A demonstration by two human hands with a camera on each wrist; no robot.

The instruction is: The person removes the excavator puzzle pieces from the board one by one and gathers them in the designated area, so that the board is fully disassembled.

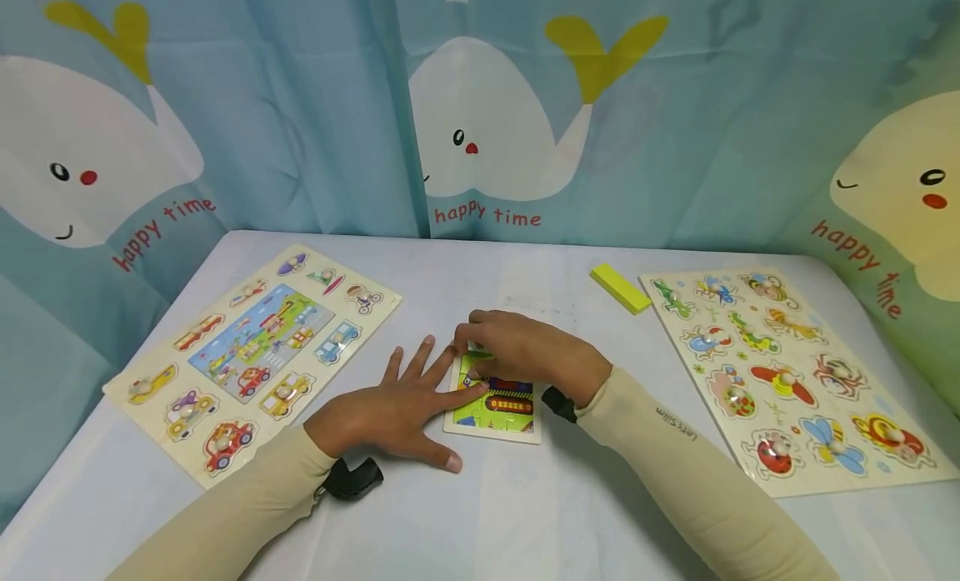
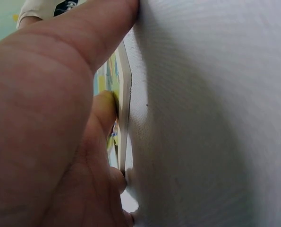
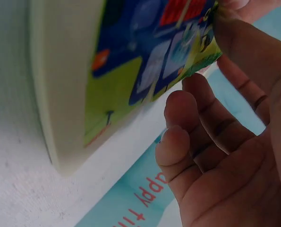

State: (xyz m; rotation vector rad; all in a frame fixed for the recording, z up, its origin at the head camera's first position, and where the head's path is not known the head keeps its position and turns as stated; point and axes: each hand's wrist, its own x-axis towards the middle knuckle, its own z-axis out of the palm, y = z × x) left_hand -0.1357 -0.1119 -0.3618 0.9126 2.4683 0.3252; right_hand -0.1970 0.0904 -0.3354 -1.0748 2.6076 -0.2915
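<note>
A small framed jigsaw puzzle (image 1: pixel 512 421) with a vehicle picture lies on the table in the head view. My left hand (image 1: pixel 397 410) is spread beside its left edge, with the index finger touching the picture. In the left wrist view a finger rests on the puzzle's surface behind its pale frame (image 2: pixel 124 104). My right hand (image 1: pixel 517 343) bends over the puzzle's upper part from the right. Its thumb and index finger pinch a puzzle piece (image 3: pixel 207 56) at the picture's far corner. That hand partly hides the piece in the head view.
A board of vehicle pieces (image 1: pixel 306 281) lies at the left. At the right is a board of insect pieces (image 1: pixel 720 314). Between the puzzle and that board, farther back, lies a yellow block (image 1: pixel 620 288). A whale-print curtain (image 1: pixel 337 131) hangs behind the white table (image 1: pixel 570 514).
</note>
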